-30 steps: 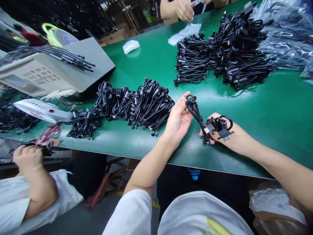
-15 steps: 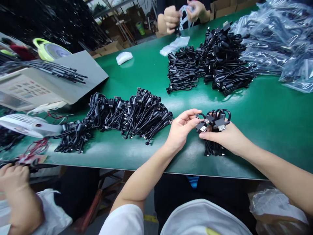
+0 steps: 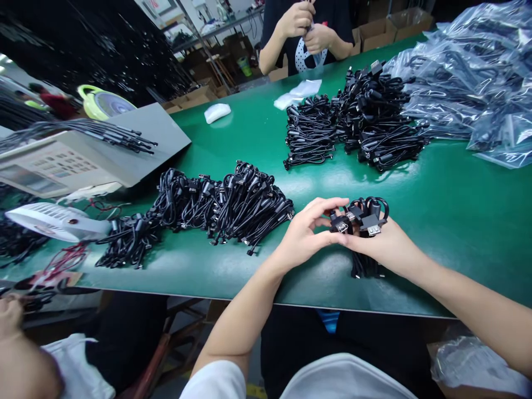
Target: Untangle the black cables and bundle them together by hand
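Note:
My right hand (image 3: 384, 244) grips a bundle of short black USB cables (image 3: 366, 219) just above the green table (image 3: 457, 205), connectors up and the cable ends hanging below the palm. My left hand (image 3: 305, 233) meets it from the left, thumb and fingers pinching the plugs at the bundle's left side. A long heap of the same black cables (image 3: 211, 205) lies just left of my left hand.
A bigger cable pile (image 3: 357, 122) sits further back, with bagged cables (image 3: 465, 94) at the far right. A grey machine (image 3: 83, 155) and a white fan (image 3: 58, 221) stand at left. One person works across the table (image 3: 307, 27), another at lower left (image 3: 20, 366).
My left hand brought its single cable over to the bundle in my right hand and now pinches the plugs there. Both hands have sunk closer to the table.

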